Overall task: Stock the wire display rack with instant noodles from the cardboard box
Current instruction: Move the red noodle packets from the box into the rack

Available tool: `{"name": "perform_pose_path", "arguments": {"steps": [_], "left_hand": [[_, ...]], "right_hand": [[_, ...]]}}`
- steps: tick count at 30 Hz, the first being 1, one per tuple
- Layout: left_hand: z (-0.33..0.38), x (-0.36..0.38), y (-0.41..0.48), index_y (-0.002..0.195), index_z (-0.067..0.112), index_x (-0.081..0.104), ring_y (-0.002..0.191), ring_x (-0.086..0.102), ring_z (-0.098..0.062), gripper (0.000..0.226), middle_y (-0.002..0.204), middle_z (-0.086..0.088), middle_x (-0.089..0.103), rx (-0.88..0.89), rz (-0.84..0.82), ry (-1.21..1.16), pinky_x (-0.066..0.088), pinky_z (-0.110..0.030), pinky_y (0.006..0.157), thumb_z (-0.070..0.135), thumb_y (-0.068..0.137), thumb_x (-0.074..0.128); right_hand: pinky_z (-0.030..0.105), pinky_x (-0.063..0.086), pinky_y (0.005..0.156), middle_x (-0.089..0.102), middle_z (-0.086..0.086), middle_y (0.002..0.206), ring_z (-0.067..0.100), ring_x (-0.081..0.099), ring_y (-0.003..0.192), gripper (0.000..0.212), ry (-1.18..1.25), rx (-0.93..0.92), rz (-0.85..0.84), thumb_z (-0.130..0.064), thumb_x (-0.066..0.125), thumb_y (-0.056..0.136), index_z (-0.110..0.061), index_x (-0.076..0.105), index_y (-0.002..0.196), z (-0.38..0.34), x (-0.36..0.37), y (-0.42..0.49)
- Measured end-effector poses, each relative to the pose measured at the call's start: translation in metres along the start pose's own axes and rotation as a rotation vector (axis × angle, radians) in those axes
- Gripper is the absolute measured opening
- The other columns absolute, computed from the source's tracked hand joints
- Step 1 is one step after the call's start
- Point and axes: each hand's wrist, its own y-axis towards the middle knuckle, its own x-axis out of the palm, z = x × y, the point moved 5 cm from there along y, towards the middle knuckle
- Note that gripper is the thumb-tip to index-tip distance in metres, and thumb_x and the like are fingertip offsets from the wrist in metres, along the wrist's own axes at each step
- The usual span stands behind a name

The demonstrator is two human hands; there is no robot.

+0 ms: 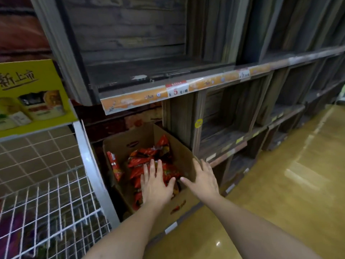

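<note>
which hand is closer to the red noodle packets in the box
Left. The left hand is spread just over the noodle packets inside the cardboard box; the right hand is beside them, at the box's right wall.

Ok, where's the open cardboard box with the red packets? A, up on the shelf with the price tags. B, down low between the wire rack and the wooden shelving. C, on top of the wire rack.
B: the cardboard box, holding red packets, sits low between the wire rack on its left and the wooden shelving on its right.
</note>
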Motion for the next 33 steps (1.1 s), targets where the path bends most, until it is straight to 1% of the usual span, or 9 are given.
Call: {"name": "perform_pose_path", "arguments": {"steps": [6,11,18,21,23,26,29,31,33], "left_hand": [[-0.024,0.016,0.058,0.165,0.028,-0.002,0.158,-0.015,-0.024,0.084,0.172,0.002,-0.012,-0.083,0.000,-0.038,0.002,-0.045,0.130,0.064,0.101,0.039],[-0.056,0.038,0.078,0.164,0.026,-0.008,0.157,-0.018,-0.024,0.088,0.171,0.000,-0.018,-0.191,-0.058,-0.016,-0.002,-0.043,0.129,0.066,0.100,0.038],[-0.086,0.065,0.096,0.163,0.032,-0.011,0.157,-0.018,-0.023,0.090,0.171,0.005,-0.019,-0.411,-0.181,-0.009,0.003,-0.044,0.130,0.065,0.099,0.043],[-0.092,0.069,0.095,0.163,0.033,-0.010,0.158,-0.015,-0.022,0.090,0.171,0.006,-0.015,-0.516,-0.187,-0.015,0.005,-0.044,0.130,0.063,0.099,0.046],[-0.092,0.072,0.093,0.163,0.035,-0.007,0.158,-0.014,-0.021,0.090,0.171,0.009,-0.014,-0.560,-0.183,-0.049,0.006,-0.043,0.130,0.061,0.099,0.050],[-0.092,0.078,0.087,0.163,0.037,-0.004,0.158,-0.011,-0.018,0.092,0.171,0.012,-0.011,-0.606,-0.165,-0.108,0.008,-0.044,0.130,0.062,0.096,0.054],[-0.091,0.084,0.082,0.164,0.038,-0.003,0.158,-0.009,-0.017,0.094,0.171,0.013,-0.010,-0.626,-0.154,-0.144,0.009,-0.045,0.129,0.064,0.095,0.055],[-0.090,0.084,0.082,0.164,0.038,-0.002,0.158,-0.007,-0.017,0.094,0.172,0.013,-0.007,-0.629,-0.147,-0.151,0.010,-0.046,0.129,0.063,0.094,0.056],[-0.088,0.083,0.084,0.164,0.037,0.000,0.159,-0.005,-0.017,0.094,0.172,0.013,-0.004,-0.640,-0.133,-0.170,0.009,-0.045,0.130,0.060,0.094,0.059]], "right_hand": [[0.043,0.020,0.125,0.017,0.008,0.168,0.029,0.012,0.155,0.096,-0.037,-0.044,-0.075,-0.069,0.059,0.087,-0.029,0.014,0.162,-0.027,0.028,0.076],[0.045,0.022,0.123,0.011,0.011,0.168,0.033,0.011,0.154,0.100,-0.081,-0.068,-0.263,-0.069,0.061,0.085,-0.030,0.009,0.161,-0.040,0.070,0.112],[0.052,0.030,0.119,0.024,0.008,0.163,0.033,0.025,0.149,0.109,-0.038,-0.021,-0.576,-0.071,0.065,0.079,-0.021,0.013,0.160,-0.038,0.139,0.161],[0.047,0.030,0.117,0.028,0.009,0.161,0.031,0.032,0.147,0.108,-0.077,0.006,-0.699,-0.067,0.068,0.081,-0.016,0.014,0.159,-0.036,0.160,0.173],[0.043,0.037,0.113,0.037,0.011,0.156,0.030,0.042,0.141,0.105,-0.069,0.004,-0.741,-0.064,0.071,0.080,-0.014,0.017,0.156,-0.034,0.172,0.176],[0.034,0.049,0.102,0.051,0.012,0.144,0.028,0.056,0.128,0.096,0.033,0.029,-0.792,-0.058,0.071,0.083,-0.015,0.021,0.152,-0.028,0.187,0.177],[0.029,0.050,0.087,0.060,0.010,0.133,0.025,0.063,0.117,0.079,0.097,0.074,-0.799,-0.052,0.071,0.088,-0.012,0.033,0.145,-0.026,0.185,0.176],[0.028,0.052,0.083,0.064,0.009,0.125,0.023,0.066,0.111,0.059,0.061,0.053,-0.743,-0.045,0.069,0.091,-0.011,0.048,0.135,-0.029,0.176,0.177],[0.027,0.052,0.073,0.069,0.008,0.116,0.022,0.069,0.103,0.028,-0.019,0.006,-0.668,-0.033,0.061,0.097,-0.013,0.064,0.116,-0.030,0.166,0.180]]}}
